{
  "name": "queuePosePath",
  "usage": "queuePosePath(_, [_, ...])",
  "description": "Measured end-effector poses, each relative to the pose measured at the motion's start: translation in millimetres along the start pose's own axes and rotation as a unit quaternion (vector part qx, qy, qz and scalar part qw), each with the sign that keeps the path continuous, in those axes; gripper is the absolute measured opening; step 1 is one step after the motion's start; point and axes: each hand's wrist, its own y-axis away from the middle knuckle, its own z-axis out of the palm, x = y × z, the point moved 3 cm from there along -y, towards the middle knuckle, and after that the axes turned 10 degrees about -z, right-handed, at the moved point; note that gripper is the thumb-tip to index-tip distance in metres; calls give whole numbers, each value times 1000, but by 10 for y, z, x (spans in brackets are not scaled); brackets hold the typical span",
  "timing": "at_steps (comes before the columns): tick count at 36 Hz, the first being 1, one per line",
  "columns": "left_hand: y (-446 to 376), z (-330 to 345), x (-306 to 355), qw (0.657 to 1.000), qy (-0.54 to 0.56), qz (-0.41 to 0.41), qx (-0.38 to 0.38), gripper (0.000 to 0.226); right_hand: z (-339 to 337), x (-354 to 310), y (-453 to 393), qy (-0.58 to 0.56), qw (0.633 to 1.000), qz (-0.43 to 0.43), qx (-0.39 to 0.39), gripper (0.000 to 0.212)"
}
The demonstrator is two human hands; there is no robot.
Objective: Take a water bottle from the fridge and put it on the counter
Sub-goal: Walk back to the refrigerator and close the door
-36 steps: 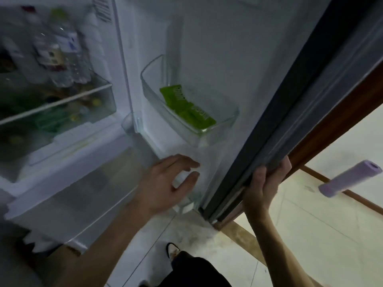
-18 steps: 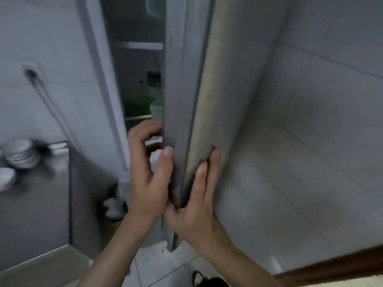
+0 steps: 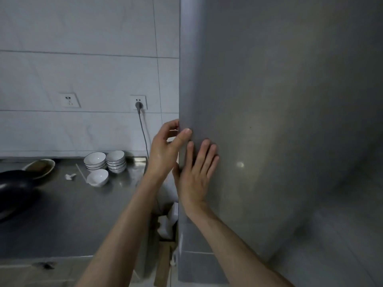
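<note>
The grey fridge door (image 3: 269,121) fills the right half of the view and sits flush, with no gap showing. My left hand (image 3: 165,150) curls round the door's left edge, fingers behind it and thumb on the front. My right hand (image 3: 196,175) lies flat on the door face just beside that edge, fingers spread, holding nothing. No water bottle is in view. The steel counter (image 3: 72,214) stretches to the left of the fridge.
On the counter stand two stacks of white bowls (image 3: 116,161), a single bowl (image 3: 97,177), a black pan (image 3: 14,189) and a plate (image 3: 39,166). A plugged cable (image 3: 138,104) hangs down the tiled wall. White bags (image 3: 167,220) fill the gap between counter and fridge.
The fridge stood open with bottles on a shelf one second ago; the door then swung nearly shut and now sits flush. Both hands moved to the door's left edge.
</note>
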Motion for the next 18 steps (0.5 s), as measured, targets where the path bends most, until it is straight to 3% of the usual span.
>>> queuePosePath(8, [-404,17,-148,999,12,-32,-17,33,492,95,-173,15,999,25,-36,101])
queuePosePath(18, [-269,145,-160,999,22,-31,36,41,238,107,-184,-12,995,3,-97,88])
